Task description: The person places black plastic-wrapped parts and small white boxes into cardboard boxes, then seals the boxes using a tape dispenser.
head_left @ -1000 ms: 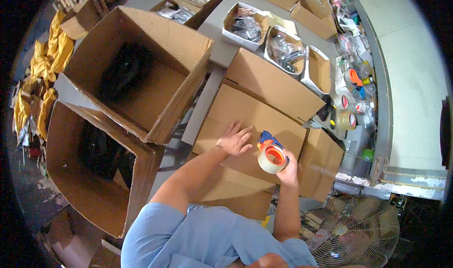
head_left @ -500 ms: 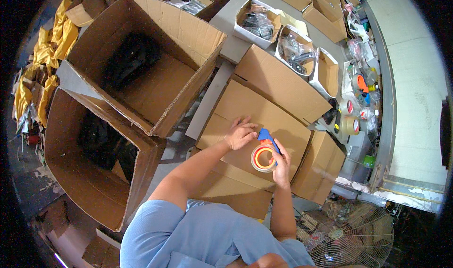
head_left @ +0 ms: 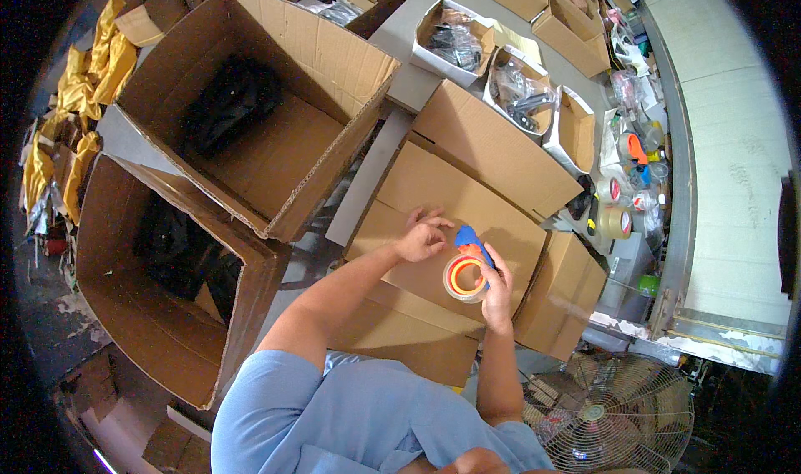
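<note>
A tape dispenser (head_left: 464,237) with a blue and orange body and a roll of tape on it is gripped in my right hand (head_left: 498,289). The dispenser is over the top of a cardboard box (head_left: 501,219), whose inner flaps lie folded in. My left hand (head_left: 423,237) is just left of the dispenser, over the same flaps, with some fingers stretched out and others bent, holding nothing. One outer flap (head_left: 492,148) spreads out on the far side, another (head_left: 561,294) on the right, and a third (head_left: 409,332) toward my body.
Two large open cartons (head_left: 334,98) (head_left: 158,307) with black bags inside stand at left. White boxes (head_left: 455,44) of bagged parts sit on the far table. Tape rolls (head_left: 616,222) and bottles line the right side. A wire-caged fan (head_left: 594,413) is at lower right.
My left hand has lifted slightly and its fingers have bent more. The tape dispenser in my right hand has tilted a little and otherwise stayed in nearly the same place.
</note>
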The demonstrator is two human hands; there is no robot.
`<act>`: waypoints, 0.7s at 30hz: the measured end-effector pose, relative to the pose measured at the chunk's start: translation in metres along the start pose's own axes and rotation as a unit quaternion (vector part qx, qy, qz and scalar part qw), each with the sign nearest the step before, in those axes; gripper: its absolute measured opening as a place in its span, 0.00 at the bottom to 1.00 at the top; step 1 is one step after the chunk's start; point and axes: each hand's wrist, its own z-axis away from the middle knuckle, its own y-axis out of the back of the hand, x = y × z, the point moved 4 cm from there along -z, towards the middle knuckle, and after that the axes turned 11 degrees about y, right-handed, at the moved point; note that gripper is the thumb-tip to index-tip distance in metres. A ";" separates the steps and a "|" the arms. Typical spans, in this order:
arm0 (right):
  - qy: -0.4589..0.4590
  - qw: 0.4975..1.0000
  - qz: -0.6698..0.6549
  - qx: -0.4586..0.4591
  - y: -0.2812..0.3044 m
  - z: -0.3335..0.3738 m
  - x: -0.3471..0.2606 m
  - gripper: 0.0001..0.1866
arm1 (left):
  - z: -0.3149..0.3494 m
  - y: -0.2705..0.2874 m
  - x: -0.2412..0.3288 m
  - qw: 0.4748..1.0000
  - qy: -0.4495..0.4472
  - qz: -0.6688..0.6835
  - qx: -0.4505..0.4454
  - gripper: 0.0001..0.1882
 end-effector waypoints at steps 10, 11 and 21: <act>0.021 0.998 0.055 -0.029 -0.006 -0.002 -0.010 0.24 | -0.004 0.000 -0.003 0.995 0.038 0.089 0.014 0.18; 0.028 0.997 0.058 -0.032 -0.006 -0.002 -0.005 0.24 | -0.004 0.000 -0.003 0.996 0.038 0.083 0.011 0.18; 0.047 0.995 0.063 -0.057 -0.007 -0.005 0.001 0.23 | -0.004 0.004 -0.002 0.993 0.033 0.116 0.011 0.05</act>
